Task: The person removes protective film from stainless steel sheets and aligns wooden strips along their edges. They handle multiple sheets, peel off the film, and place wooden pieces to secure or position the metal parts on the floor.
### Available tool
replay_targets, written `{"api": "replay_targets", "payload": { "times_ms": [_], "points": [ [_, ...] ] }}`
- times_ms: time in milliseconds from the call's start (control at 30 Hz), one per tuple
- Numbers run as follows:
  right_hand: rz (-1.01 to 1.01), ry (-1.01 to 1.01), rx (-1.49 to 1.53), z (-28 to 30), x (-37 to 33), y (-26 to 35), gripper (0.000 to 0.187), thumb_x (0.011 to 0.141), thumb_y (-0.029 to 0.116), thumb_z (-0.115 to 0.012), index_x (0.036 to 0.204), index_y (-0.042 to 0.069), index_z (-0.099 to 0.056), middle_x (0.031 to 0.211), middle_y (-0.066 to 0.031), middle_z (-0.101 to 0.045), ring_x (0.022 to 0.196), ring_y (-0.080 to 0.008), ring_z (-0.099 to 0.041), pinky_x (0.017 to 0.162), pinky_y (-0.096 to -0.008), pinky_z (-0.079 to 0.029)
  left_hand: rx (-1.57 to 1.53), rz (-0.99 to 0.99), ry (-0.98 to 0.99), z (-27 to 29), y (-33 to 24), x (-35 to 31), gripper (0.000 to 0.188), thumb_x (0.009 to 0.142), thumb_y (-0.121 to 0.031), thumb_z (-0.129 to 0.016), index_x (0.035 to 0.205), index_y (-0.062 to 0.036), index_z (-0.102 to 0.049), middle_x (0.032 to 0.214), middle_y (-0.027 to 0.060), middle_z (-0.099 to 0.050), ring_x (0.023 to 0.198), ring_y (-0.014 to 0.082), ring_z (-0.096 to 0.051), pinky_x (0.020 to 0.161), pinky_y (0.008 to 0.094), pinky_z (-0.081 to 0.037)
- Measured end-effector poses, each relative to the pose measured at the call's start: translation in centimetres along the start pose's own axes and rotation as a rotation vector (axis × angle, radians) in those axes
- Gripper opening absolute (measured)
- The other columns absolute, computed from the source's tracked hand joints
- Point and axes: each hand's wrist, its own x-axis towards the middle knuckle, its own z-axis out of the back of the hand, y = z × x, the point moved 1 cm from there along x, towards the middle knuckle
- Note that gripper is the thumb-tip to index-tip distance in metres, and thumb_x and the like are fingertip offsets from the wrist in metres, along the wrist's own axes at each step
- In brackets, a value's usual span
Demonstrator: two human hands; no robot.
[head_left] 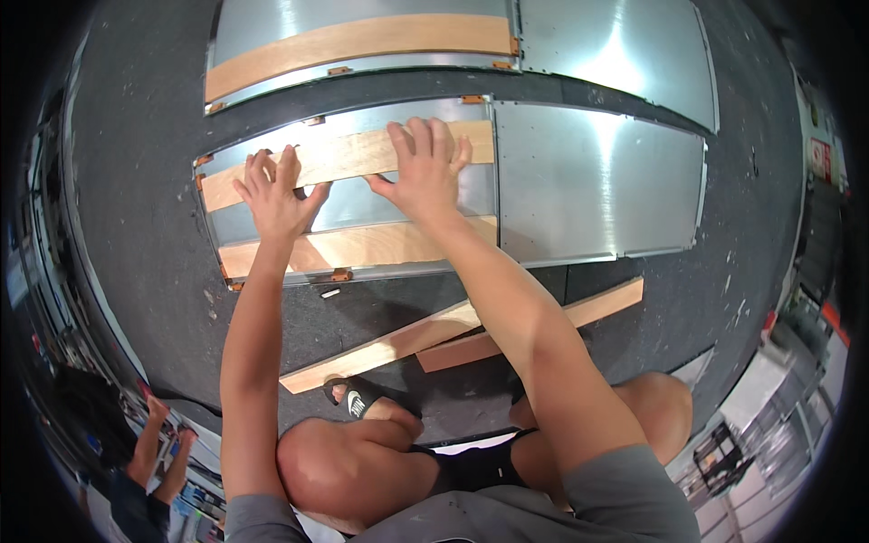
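A pale wooden board point(348, 157) lies lengthwise along the far side of the left section of a shiny metal panel point(602, 185). My left hand point(279, 199) grips it near its left end, fingers bent over the top and thumb by the near edge. Farther right, my right hand point(425, 181) holds the same board, fingers reaching across it and thumb at its near edge. Another wooden board point(371, 244) rests along the panel's near edge, partly behind my right forearm. Small orange-brown blocks point(341, 274) sit along the panel's rim.
Beyond is a second metal panel point(625, 54) bearing a wooden board point(362, 45). Between my feet and the near panel, two loose boards point(385, 347) point(602, 305) lie on the dark floor. A small white piece point(330, 293) is nearby. Another person point(143, 493) is at lower left.
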Motion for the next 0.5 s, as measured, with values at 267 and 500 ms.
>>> {"api": "replay_targets", "payload": {
  "times_ms": [267, 500],
  "points": [
    [-0.004, 0.002, 0.012, 0.2, 0.0, 0.1, 0.090, 0.073, 0.061, -0.088, 0.147, 0.020, -0.059, 0.145, -0.0044, -0.045, 0.145, -0.0298, -0.034, 0.113, -0.0738, -0.024, 0.026, -0.042, 0.026, -1.1, 1.5, -0.2, 0.096, 0.082, -0.072, -0.077, 0.163, -0.0267, -0.048, 0.161, 0.0196, -0.034, 0.158, 0.0458, -0.024, 0.121, 0.0790, -0.015],
    [0.015, -0.049, -0.032, 0.3, -0.1, 0.1, 0.086, 0.074, 0.063, -0.087, 0.144, 0.022, -0.061, 0.144, -0.0020, -0.047, 0.143, -0.0293, -0.036, 0.112, -0.0704, -0.027, 0.061, -0.012, 0.063, -0.7, 1.4, -0.4, 0.098, 0.081, -0.072, -0.077, 0.163, -0.0262, -0.048, 0.159, 0.0185, -0.035, 0.158, 0.0457, -0.023, 0.125, 0.0748, -0.012]
  ]
}}
